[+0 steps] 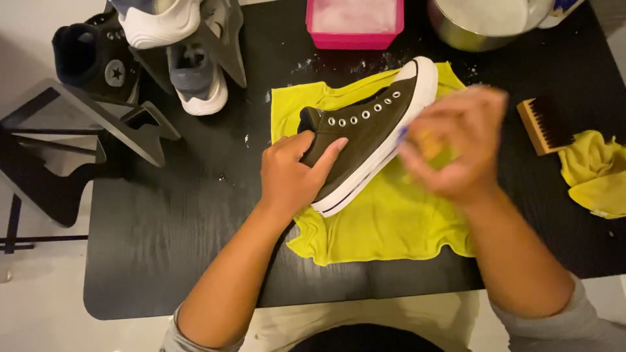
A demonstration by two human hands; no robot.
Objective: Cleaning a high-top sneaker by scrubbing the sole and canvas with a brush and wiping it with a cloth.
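A dark high-top sneaker (pixel 372 124) with white sole and toe cap lies on its side on a yellow-green cloth (pixel 385 221), toe pointing to the upper right. My left hand (pixel 293 176) presses on the sneaker's heel and ankle part, thumb across the upper. My right hand (pixel 456 146) is blurred beside the sole's edge, closed on a small yellowish item (pixel 430 146) that could be a sponge or a cloth; I cannot tell which.
A black table (pixel 169 221) carries a pink tub (pixel 355 23), a metal bowl (pixel 469 29), a wooden brush (pixel 544 124) and a second yellow cloth (pixel 596 173) at the right. Other shoes (pixel 195 78) and black stands (pixel 78 130) sit at the upper left.
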